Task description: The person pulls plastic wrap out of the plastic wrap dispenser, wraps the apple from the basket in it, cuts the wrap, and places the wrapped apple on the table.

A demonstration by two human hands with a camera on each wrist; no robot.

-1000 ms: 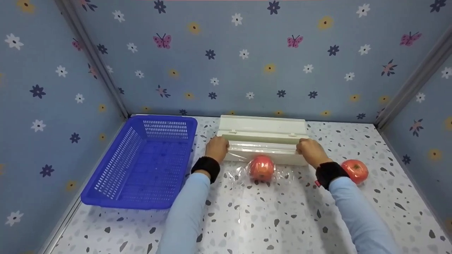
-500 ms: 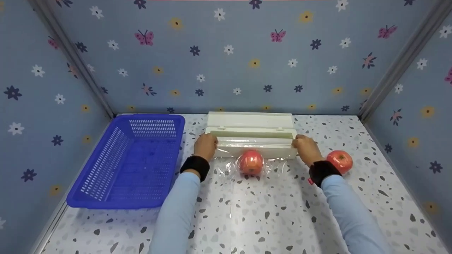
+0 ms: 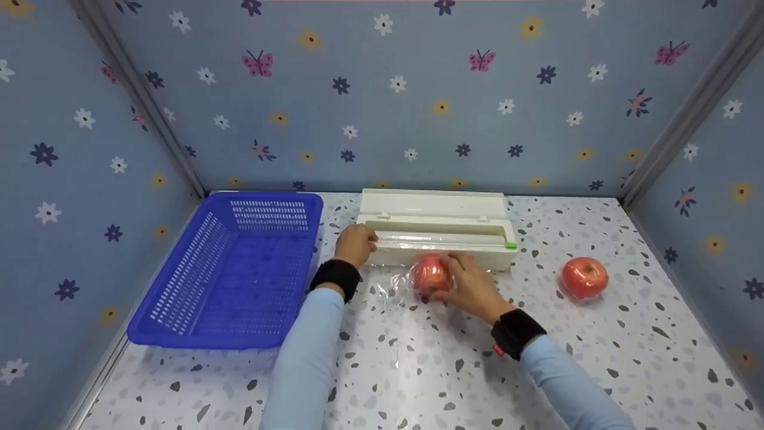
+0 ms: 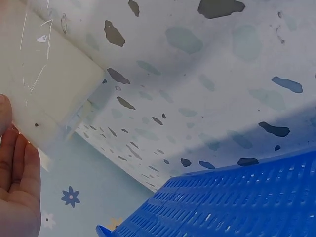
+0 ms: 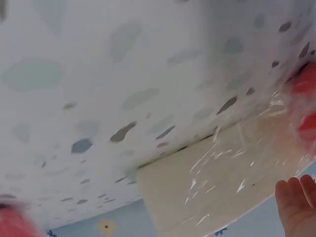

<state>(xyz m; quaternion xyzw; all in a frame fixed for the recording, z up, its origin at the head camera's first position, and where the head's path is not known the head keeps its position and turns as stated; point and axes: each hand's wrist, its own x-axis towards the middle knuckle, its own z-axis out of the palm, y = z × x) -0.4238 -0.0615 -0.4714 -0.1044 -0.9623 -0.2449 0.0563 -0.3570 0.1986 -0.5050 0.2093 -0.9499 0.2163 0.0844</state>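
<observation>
Centrally, a red apple (image 3: 428, 275) sits on a sheet of clear plastic wrap (image 3: 394, 291) spread over the speckled tabletop (image 3: 453, 370), touching the front edge of a long cream wrap dispenser box (image 3: 439, 230). The right hand (image 3: 471, 286) rests against the apple's right side, fingers curved loosely around it; whether they grip it or only touch it cannot be told. The left hand (image 3: 355, 243) is at the left end of the dispenser box, fingers curled onto the film at that corner; in the left wrist view the fingers (image 4: 15, 173) lie close together beside the box's pale end. In the right wrist view the fingertips (image 5: 296, 197) lie together below the wrinkled film in front of the box. A small green slider (image 3: 511, 245) sits at the right end of the dispenser. Left of the dispenser, just beside it, stands a blue plastic basket (image 3: 179, 286). Right of the dispenser, well apart from it, a second red apple (image 3: 584, 278) lies on the tabletop. Behind the dispenser rises a blue wall (image 3: 388, 89) patterned with flowers and butterflies.
</observation>
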